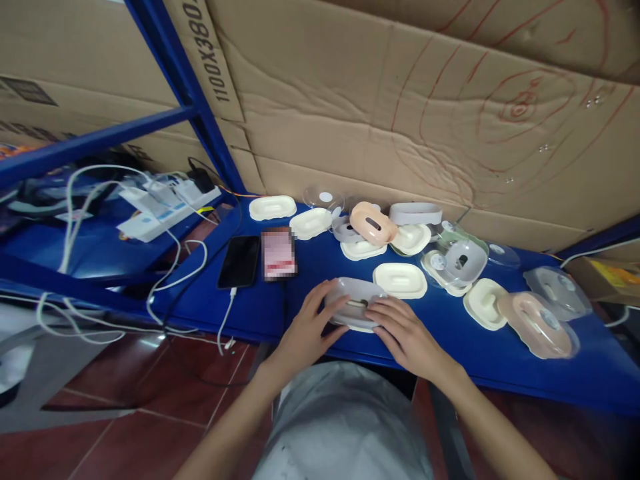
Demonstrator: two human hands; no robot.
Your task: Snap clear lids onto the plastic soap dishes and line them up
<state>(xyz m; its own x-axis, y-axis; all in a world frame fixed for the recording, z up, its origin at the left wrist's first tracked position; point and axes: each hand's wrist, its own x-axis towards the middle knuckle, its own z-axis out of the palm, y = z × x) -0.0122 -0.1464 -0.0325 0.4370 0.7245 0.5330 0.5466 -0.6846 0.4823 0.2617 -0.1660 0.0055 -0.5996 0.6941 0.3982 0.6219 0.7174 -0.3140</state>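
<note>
Near the front edge of the blue table, both hands grip a grey oval plastic dish with a slot in its bottom. My left hand is closed on its left end, thumb low at the front. On the right end, my right hand is closed with fingers over the rim. A cream base shows under the dish, mostly hidden. Just behind it lies a cream oval tray. Farther back, a peach dish rests on other pieces, and another grey dish sits to the right.
A black phone with a white cable and a pink-screened device lie left. Clear lids, cream trays and a peach dish are spread about. Cardboard stands behind; a white power strip is far left.
</note>
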